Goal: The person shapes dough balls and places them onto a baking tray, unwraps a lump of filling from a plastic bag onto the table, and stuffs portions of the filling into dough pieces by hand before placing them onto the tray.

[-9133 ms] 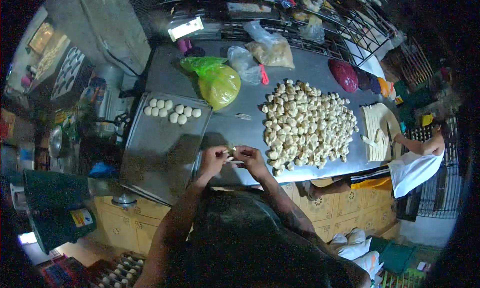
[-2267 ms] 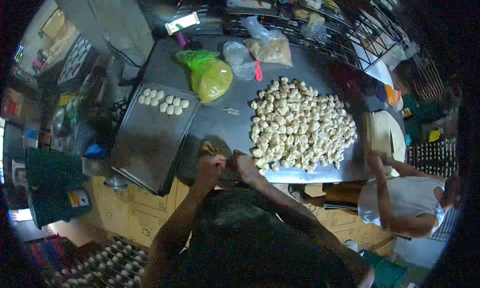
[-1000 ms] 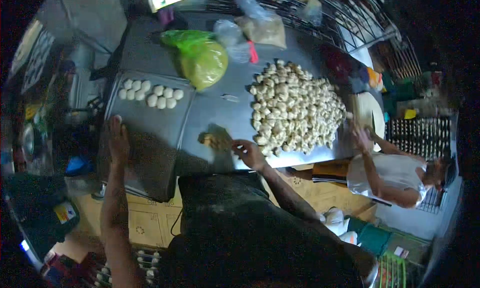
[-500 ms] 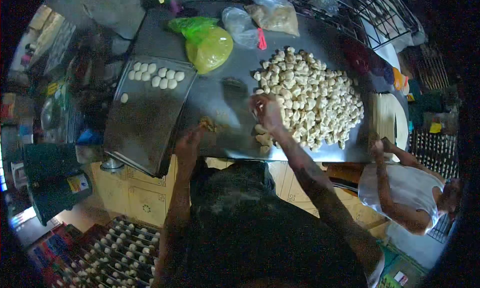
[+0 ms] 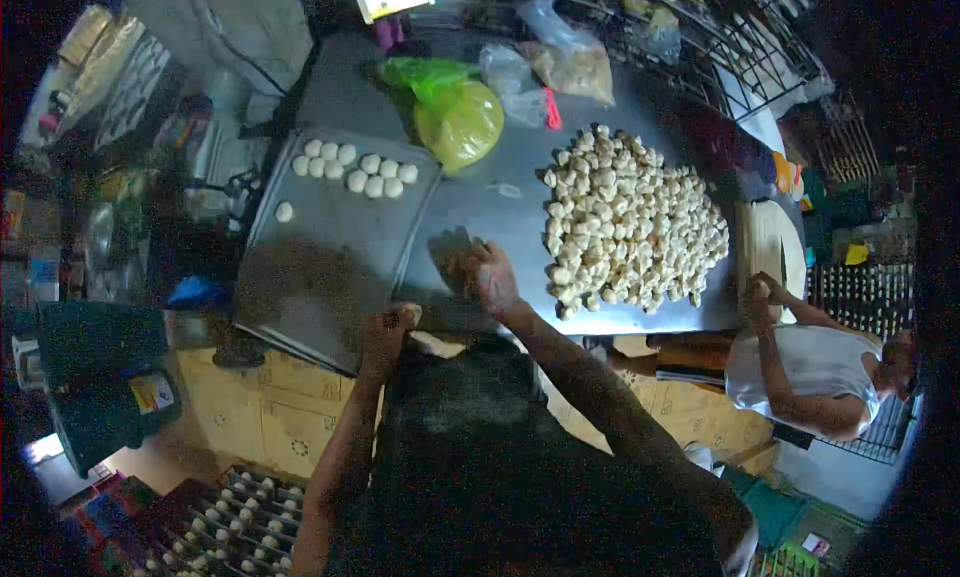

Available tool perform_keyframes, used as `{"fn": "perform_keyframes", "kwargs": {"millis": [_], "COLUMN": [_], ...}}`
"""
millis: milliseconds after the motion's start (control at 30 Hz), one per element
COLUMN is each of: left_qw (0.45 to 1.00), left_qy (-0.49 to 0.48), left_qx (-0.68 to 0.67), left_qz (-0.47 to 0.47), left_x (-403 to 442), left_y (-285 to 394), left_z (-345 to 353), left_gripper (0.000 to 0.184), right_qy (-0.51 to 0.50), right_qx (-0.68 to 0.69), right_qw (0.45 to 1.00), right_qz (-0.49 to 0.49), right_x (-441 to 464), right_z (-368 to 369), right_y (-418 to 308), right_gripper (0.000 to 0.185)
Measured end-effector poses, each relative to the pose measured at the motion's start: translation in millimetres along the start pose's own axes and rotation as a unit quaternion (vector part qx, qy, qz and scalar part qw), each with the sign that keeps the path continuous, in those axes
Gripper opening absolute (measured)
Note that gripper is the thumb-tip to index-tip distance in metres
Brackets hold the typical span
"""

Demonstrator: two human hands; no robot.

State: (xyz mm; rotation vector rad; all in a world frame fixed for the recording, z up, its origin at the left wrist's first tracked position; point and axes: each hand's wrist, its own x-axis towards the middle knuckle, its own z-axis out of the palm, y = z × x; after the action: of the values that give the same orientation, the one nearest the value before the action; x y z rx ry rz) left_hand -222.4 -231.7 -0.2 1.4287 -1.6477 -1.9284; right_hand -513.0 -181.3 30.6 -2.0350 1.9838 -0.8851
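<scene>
My left hand (image 5: 390,335) is at the front edge of the metal table (image 5: 520,237), fingers curled around a small pale piece (image 5: 411,314) that looks like dough. To its right, my right hand (image 5: 491,280) hovers low over the tabletop, its fingers bent and apart, with nothing visible in them. A dark shadow lies beside it. Right of that hand spreads a large heap of dough pieces (image 5: 635,222). On the left, a dark baking tray (image 5: 330,242) carries several smooth white dough balls (image 5: 375,175) near its far end, with one ball (image 5: 284,212) set apart.
A green and yellow plastic bag (image 5: 458,122) and clear bags (image 5: 570,67) stand at the back. A person (image 5: 800,372) in a white top works at the table's right end, beside a pale stack (image 5: 768,242). Trays of dough balls (image 5: 240,522) are low at left.
My right hand has moved left, away from the dough heap, towards my left hand. My left hand has drawn back to the table edge. The whole view has shifted slightly.
</scene>
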Motion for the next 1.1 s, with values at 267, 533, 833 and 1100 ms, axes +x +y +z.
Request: {"fn": "perform_keyframes", "kwargs": {"millis": [267,533,833,1100], "left_qw": [0.983,0.983,0.989,0.980], "left_qy": [-0.006,0.114,0.142,0.175], "left_qx": [-0.094,0.143,-0.041,-0.090], "left_qz": [0.159,-0.016,0.030,0.014], "left_x": [-14.2,-38.8,-102.9,-68.7], "left_y": [25.0,26.6,64.8,51.4], "left_z": [17.9,68.7,141.7,126.8], "left_gripper": [0.036,0.030,0.027,0.027], "right_qy": [-0.045,-0.159,-0.094,-0.004], "right_qx": [0.272,-0.176,-0.117,0.116], "right_qw": [0.944,0.958,0.969,0.966], "right_qz": [0.183,-0.162,-0.194,-0.233], "right_x": [-54.6,-17.2,-34.3,-57.7], "right_z": [73.0,-14.4,-11.3,-20.1], "right_y": [68.4,47.4,63.6,81.4], "right_gripper": [0.026,0.024,0.025,0.038]}}
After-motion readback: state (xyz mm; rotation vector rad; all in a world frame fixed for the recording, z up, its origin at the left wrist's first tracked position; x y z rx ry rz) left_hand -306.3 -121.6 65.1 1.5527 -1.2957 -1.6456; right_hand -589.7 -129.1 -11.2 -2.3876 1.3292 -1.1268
